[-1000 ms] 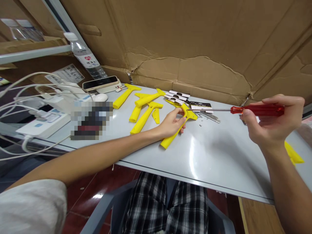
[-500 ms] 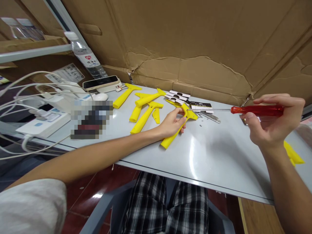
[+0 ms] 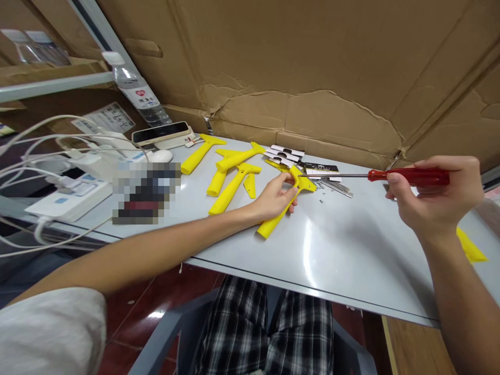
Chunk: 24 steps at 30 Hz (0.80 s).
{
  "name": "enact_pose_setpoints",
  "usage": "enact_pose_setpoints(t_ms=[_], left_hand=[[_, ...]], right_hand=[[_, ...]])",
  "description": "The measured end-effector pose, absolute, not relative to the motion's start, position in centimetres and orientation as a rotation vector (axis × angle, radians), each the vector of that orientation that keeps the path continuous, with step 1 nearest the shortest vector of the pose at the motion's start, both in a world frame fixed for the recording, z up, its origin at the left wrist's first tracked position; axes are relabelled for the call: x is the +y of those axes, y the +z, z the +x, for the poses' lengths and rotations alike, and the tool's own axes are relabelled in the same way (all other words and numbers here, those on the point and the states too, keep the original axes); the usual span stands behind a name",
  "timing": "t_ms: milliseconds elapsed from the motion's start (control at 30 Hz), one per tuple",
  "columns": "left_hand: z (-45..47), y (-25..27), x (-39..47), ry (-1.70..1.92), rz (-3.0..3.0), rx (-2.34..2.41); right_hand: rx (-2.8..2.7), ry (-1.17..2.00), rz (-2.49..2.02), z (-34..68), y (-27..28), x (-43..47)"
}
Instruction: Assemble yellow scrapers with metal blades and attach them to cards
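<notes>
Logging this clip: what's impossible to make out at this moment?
All in the head view:
- Tip of the screwdriver: too small to tell whether it sits in a screw.
- Left hand: some fingers are hidden behind the yellow handle.
- Metal bits: too small to identify or count.
- Yellow piece: partly covered by the right forearm.
- Dark item, left side: pixelated beyond recognition.

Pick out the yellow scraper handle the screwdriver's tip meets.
The yellow scraper handle gripped in the left hand, with the tip of the red-handled screwdriver at its head; the other scraper handles lie unheld.
</notes>
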<state>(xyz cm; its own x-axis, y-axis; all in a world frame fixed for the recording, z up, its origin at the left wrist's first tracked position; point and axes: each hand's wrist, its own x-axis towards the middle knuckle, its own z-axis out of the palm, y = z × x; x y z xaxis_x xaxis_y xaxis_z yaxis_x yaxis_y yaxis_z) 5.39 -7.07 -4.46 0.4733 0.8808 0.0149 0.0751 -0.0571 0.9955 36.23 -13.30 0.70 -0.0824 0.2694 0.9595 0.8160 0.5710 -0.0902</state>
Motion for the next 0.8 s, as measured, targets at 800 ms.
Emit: enact_pose_setpoints(t_ms=[800], left_hand=[[5.4, -4.9, -6.8, 0.846, 1.491, 0.865]], right_hand=[[-1.558, -0.562, -1.076, 36.1, 0.8, -13.7]])
